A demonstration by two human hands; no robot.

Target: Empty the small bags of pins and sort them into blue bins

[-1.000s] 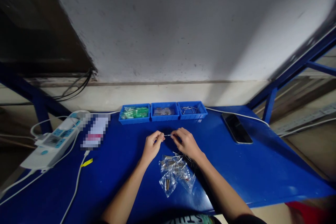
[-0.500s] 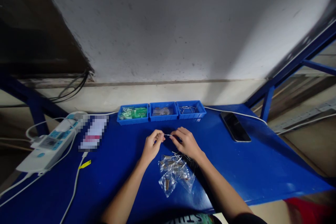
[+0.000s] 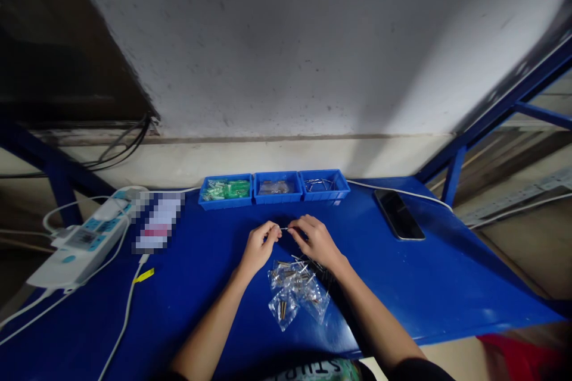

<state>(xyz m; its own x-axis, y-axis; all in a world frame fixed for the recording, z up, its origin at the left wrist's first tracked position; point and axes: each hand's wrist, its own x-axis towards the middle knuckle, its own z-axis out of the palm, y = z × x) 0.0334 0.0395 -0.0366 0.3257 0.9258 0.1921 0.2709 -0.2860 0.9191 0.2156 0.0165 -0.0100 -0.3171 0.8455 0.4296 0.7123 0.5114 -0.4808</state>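
Note:
Both hands meet above the blue table, just in front of the bins. A thin silvery rod (image 3: 284,228) spans the small gap between them. My left hand (image 3: 263,243) pinches one end of it, and my right hand (image 3: 315,239) pinches the other; what exactly the rod is, I cannot make out. Below the hands lies a pile of small clear plastic bags (image 3: 297,286) holding brownish metal pieces. Several loose thin metal rods lie at the pile's upper right, partly in the shadow of my right forearm.
Three blue bins stand in a row: a left bin (image 3: 226,205) with green and clear packets, a middle bin (image 3: 277,197) with bagged pieces, a right bin (image 3: 325,194) with metal rods. A dark phone (image 3: 399,214) lies right; a power strip (image 3: 84,244), blurred-out phone (image 3: 157,221) and cables lie left.
The gap between my fingertips has narrowed slightly, and less of the rod shows. The whole view has shifted a little; bags and bins stay in place.

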